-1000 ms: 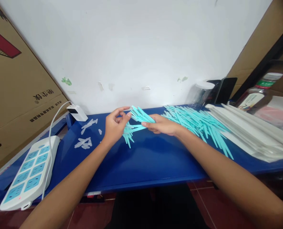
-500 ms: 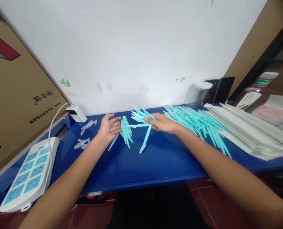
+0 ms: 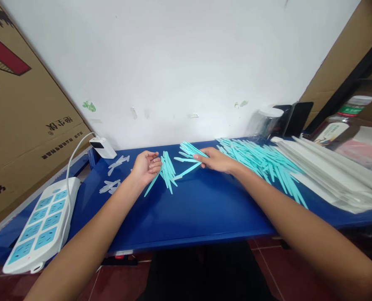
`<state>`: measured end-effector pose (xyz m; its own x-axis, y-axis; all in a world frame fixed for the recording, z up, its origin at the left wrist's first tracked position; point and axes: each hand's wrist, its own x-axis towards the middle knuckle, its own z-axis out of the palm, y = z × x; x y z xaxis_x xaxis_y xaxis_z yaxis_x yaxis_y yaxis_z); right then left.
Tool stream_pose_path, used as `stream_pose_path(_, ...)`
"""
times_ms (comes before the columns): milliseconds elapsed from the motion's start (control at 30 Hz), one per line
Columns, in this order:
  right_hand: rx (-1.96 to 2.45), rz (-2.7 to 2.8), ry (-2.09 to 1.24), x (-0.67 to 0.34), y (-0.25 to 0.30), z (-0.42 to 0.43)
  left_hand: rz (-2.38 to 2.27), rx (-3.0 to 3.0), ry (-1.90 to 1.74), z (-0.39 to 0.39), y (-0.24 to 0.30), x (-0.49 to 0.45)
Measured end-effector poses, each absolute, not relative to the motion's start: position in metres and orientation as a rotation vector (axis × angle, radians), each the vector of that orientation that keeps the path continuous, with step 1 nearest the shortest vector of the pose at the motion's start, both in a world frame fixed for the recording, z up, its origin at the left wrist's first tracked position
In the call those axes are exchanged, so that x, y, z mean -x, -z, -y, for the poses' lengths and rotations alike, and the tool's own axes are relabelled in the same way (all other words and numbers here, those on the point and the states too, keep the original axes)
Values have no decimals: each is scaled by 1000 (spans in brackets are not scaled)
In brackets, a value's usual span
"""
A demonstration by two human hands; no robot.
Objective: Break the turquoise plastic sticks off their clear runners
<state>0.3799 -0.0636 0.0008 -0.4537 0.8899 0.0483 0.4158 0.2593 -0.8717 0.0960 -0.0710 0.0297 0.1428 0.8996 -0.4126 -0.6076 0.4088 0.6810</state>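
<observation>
My right hand grips a fanned bunch of turquoise eyebrow razors above the table, thumb on top. One razor in the bunch points down and left, its tip near the small pile. That small pile of turquoise razors lies on the table between my hands. My left hand is beside it, palm turned up and fingers curled in; whether anything is inside them is hidden. Right of my right hand spreads a large heap of the same razors. Small translucent pieces lie left of my left wrist.
The blue table meets a white wall. At left are a power strip, a white charger with a cable, and a large cardboard box. At right are white plastic sleeves, a clear jar and a bottle.
The razors in my right hand have drawn closer together, and the one hanging down has swung up toward the left. My left thumb has come in nearer its curled fingers. The view has shifted slightly.
</observation>
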Motion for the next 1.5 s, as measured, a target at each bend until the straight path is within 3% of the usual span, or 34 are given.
stream_pose_path(367, 1052, 1531, -1179, -388, -11, 56, -1139, -1218, -1132, 78, -19, -109)
stream_pose_path(533, 933, 1384, -1226, -356, -8, 74, -1026, -1699, -1011, 98, -12, -133)
stream_pose_path(1100, 911, 1673, -1230, -315, 7, 109, -934, -1411, -1147, 107, 1, -152)
stream_pose_path(1500, 1006, 1706, -913, -316, 16, 103, -971, -1464, -1096, 104, 11, -150)
